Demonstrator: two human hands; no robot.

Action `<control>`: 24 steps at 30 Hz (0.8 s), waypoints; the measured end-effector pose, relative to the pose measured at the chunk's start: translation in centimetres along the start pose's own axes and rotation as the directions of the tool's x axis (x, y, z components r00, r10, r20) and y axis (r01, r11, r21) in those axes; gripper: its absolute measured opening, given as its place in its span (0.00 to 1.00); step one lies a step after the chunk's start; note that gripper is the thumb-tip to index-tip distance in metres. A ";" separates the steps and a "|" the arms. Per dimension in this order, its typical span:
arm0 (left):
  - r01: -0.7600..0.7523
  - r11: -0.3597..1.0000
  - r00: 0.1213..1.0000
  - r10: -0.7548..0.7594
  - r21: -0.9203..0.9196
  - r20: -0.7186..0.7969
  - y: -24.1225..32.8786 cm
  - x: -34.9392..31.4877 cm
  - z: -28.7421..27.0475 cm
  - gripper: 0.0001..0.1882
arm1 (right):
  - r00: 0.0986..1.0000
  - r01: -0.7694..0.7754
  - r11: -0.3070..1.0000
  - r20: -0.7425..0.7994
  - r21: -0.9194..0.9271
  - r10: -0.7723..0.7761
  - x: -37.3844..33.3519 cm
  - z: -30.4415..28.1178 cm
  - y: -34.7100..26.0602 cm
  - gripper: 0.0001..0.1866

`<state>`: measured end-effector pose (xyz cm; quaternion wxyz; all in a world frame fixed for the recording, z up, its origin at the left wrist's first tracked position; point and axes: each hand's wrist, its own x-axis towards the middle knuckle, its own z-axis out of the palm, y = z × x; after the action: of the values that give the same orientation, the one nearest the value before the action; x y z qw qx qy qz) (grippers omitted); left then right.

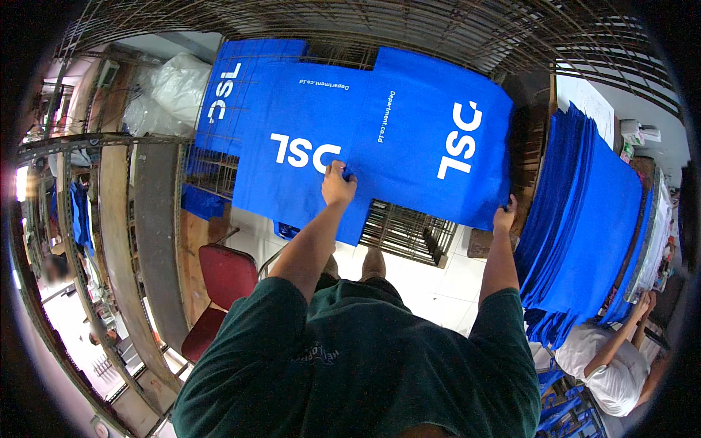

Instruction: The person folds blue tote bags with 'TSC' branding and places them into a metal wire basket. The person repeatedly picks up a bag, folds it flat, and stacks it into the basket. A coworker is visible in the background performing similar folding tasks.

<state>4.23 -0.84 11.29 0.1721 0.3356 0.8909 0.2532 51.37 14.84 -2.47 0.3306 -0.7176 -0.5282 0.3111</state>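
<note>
Blue fabric sheets with white printing lie overlapped on a wire rack in front of me. On the right sheet (423, 109), my right hand (506, 213) has its fingers closed on the near right corner. My left hand (339, 184) is over the middle sheet (277, 190), by its white print and close to the right sheet's left side. Its fingers are curled and pinch the blue fabric there; which layer they hold I cannot tell. A third blue sheet (252, 55) shows at the far left, partly covered by the middle one.
A wire rack (409, 232) shows below the sheets, with more wire mesh (438, 29) overhead. At right hangs a thick stack of blue sheets (584, 212). A person in a white shirt (606, 372) is beyond it. A red chair (228, 274) and wooden boards (157, 241) stand at left.
</note>
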 end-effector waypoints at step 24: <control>-0.036 0.997 0.999 0.034 -0.072 -0.032 -1.9 -0.1 2.3 0.07 | 0.998 -0.028 0.978 -0.056 -0.207 0.017 1.7 0.0 -3.8 0.21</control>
<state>4.40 -1.35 8.40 0.1658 0.3407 0.8777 0.2934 49.65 17.30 0.44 0.2643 -0.7623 -0.5405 0.2384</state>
